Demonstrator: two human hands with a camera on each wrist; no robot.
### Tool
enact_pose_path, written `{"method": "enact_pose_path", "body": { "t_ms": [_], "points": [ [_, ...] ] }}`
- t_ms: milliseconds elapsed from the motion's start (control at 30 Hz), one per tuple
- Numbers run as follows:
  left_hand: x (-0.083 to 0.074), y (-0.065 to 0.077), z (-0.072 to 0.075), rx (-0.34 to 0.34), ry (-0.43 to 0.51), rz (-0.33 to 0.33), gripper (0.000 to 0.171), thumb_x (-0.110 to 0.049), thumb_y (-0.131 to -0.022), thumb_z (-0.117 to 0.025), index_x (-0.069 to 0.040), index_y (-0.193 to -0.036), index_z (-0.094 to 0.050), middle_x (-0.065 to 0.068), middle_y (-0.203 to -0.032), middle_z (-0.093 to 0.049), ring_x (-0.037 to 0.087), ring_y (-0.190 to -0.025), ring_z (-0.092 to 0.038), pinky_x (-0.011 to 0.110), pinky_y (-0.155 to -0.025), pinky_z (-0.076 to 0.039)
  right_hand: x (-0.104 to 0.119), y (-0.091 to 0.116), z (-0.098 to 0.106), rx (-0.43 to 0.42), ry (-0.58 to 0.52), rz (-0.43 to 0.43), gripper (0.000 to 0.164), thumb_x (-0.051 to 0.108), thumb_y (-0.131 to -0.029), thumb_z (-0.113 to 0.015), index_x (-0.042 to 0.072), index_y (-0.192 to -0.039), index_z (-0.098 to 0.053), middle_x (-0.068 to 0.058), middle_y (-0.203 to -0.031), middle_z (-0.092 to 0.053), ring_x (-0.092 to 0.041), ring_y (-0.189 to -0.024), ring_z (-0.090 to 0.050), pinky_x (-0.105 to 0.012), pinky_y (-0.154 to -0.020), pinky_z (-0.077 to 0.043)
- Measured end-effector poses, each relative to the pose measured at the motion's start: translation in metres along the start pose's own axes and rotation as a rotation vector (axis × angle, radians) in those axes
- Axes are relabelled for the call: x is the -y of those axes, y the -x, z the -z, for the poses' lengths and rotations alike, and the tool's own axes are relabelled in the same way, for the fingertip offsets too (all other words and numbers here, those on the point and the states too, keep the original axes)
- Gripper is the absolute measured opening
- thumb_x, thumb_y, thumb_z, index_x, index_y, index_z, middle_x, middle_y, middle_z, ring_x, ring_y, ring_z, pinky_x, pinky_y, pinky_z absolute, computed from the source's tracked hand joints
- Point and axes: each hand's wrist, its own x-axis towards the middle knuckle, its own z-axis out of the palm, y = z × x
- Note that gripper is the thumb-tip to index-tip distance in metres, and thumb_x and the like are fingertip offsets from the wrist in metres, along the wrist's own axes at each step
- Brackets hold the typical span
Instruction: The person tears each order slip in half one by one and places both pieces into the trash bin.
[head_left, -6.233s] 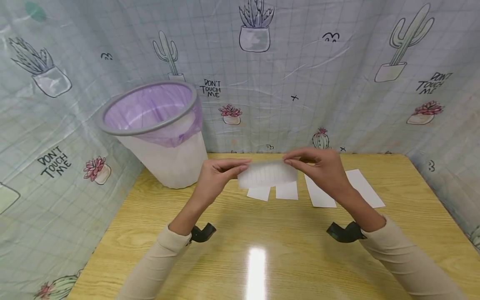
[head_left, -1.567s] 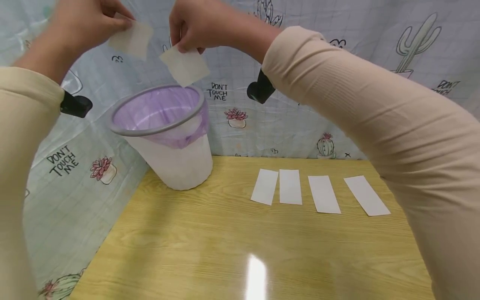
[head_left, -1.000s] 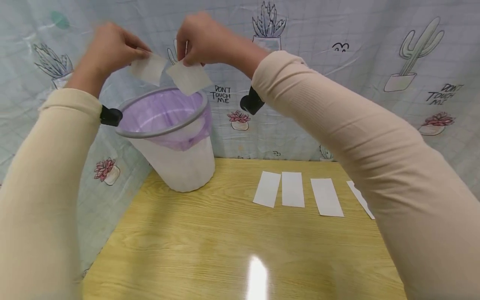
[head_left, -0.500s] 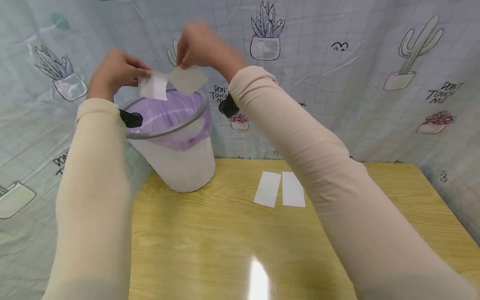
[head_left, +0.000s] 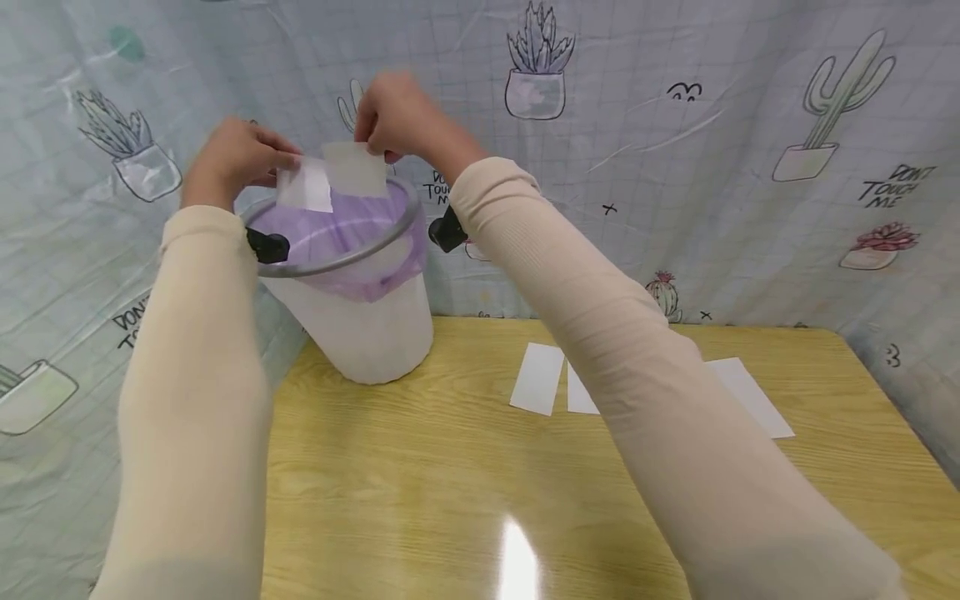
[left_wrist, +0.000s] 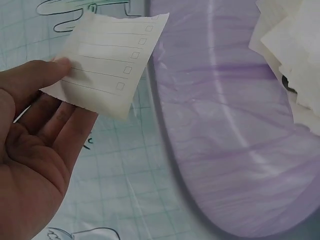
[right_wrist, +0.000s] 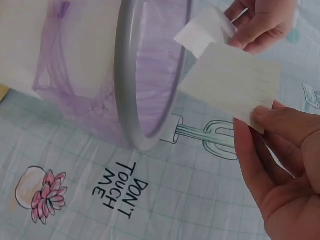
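Above the white bin (head_left: pixel 360 333) with its purple liner (head_left: pixel 337 229) and grey rim (head_left: pixel 352 260), my left hand (head_left: pixel 238 158) pinches a torn piece of lined paper (left_wrist: pixel 110 55) between thumb and fingers. Small printed squares run along one side of it. My right hand (head_left: pixel 401 117) pinches another torn paper piece (right_wrist: pixel 230 80) by its edge. In the head view the two pieces hang close side by side over the bin's mouth. Several cream torn papers (left_wrist: pixel 300 55) show against the liner in the left wrist view.
White paper slips lie on the wooden table (head_left: pixel 420 483), among them a left slip (head_left: pixel 537 379) and a right slip (head_left: pixel 750 396). The right sleeve (head_left: pixel 637 358) hides part of the row. A cactus-print curtain (head_left: pixel 600 167) hangs behind the table.
Earlier both hands held one sheet over the table. Now each holds a separate piece over the bin. Over the last second and a half, the hands have come down closer to its mouth.
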Motion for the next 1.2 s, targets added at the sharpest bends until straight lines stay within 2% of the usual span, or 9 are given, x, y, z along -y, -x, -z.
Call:
{"method": "enact_pose_path", "body": {
  "t_ms": [67,167,300,433,533,667,800,1033,1200],
  "points": [
    [-0.001,-0.001,-0.001,0.022,-0.054,-0.011,0.052,-0.036,-0.093,-0.057,-0.009,-0.137,-0.051,0.009,-0.128,-0.052,0.007,-0.081,-0.062,0.043,-0.098,-0.044,0.000,-0.002,-0.002,0.051,-0.046,-0.048,0.028,0.009,-0.088,-0.065,0.013,-0.115,-0.070,-0.004,-0.108,-0.066,-0.011,-0.077,-0.065,-0.019,-0.069,-0.054],
    [-0.003,-0.004,-0.003,0.068,-0.140,-0.055,0.052,-0.034,-0.096,-0.051,-0.004,-0.139,-0.047,0.018,-0.131,-0.054,0.000,-0.072,-0.062,0.034,-0.089,-0.051,-0.002,0.000,-0.005,0.125,-0.122,-0.091,0.035,0.011,-0.088,-0.065,0.012,-0.123,-0.064,-0.005,-0.113,-0.062,-0.013,-0.088,-0.063,-0.020,-0.071,-0.055],
    [-0.008,-0.006,-0.005,0.110,-0.185,-0.120,0.049,-0.026,-0.098,-0.047,0.003,-0.138,-0.045,0.025,-0.128,-0.055,-0.005,-0.065,-0.058,0.024,-0.073,-0.054,-0.010,0.008,-0.005,0.178,-0.158,-0.050,0.034,0.009,-0.091,-0.061,0.008,-0.125,-0.061,-0.008,-0.116,-0.061,-0.018,-0.099,-0.059,-0.022,-0.073,-0.055],
    [-0.014,-0.003,-0.006,0.112,-0.242,-0.183,0.048,-0.024,-0.099,-0.044,0.006,-0.137,-0.044,0.029,-0.130,-0.051,0.015,-0.083,-0.065,0.036,-0.085,-0.052,-0.019,0.017,-0.001,0.197,-0.073,0.046,0.031,0.006,-0.091,-0.057,0.006,-0.121,-0.064,-0.009,-0.112,-0.064,-0.019,-0.094,-0.062,-0.022,-0.074,-0.054],
    [-0.021,0.003,-0.010,0.102,-0.284,-0.234,0.047,-0.024,-0.099,-0.043,0.005,-0.136,-0.046,0.029,-0.129,-0.052,0.034,-0.104,-0.059,0.049,-0.095,-0.044,-0.029,0.025,0.000,0.223,-0.022,0.086,0.029,0.008,-0.091,-0.057,0.005,-0.119,-0.065,-0.011,-0.110,-0.066,-0.020,-0.089,-0.064,-0.024,-0.076,-0.054],
    [-0.035,0.017,-0.021,0.071,-0.307,-0.336,0.044,-0.023,-0.098,-0.043,0.002,-0.133,-0.050,0.027,-0.125,-0.056,0.039,-0.109,-0.055,0.054,-0.095,-0.040,-0.051,0.039,0.004,0.269,-0.012,0.083,0.026,0.014,-0.094,-0.058,0.004,-0.117,-0.066,-0.012,-0.110,-0.066,-0.021,-0.089,-0.066,-0.026,-0.077,-0.055],
    [-0.052,0.037,-0.046,-0.007,-0.329,-0.504,0.037,-0.017,-0.097,-0.044,0.002,-0.127,-0.056,0.025,-0.120,-0.060,0.037,-0.108,-0.057,0.050,-0.092,-0.044,-0.074,0.060,0.007,0.275,0.045,0.118,0.022,0.015,-0.094,-0.057,0.006,-0.111,-0.068,-0.007,-0.101,-0.069,-0.017,-0.085,-0.068,-0.025,-0.075,-0.055],
    [-0.072,0.082,-0.117,-0.147,-0.333,-0.845,0.026,-0.008,-0.095,-0.052,0.002,-0.117,-0.061,0.020,-0.115,-0.064,0.035,-0.105,-0.060,0.046,-0.090,-0.048,-0.107,0.111,-0.007,0.285,0.243,0.241,0.021,0.022,-0.092,-0.060,0.016,-0.109,-0.071,0.003,-0.101,-0.070,-0.011,-0.086,-0.066,-0.027,-0.075,-0.052],
    [-0.076,0.114,-0.157,-0.178,-0.343,-0.956,0.028,-0.012,-0.095,-0.054,-0.002,-0.121,-0.060,0.016,-0.115,-0.063,0.031,-0.106,-0.060,0.043,-0.088,-0.049,-0.135,0.148,-0.025,0.283,0.187,0.272,0.019,0.019,-0.093,-0.060,0.013,-0.108,-0.070,-0.001,-0.104,-0.070,-0.013,-0.093,-0.067,-0.031,-0.080,-0.053]
  ]
}}
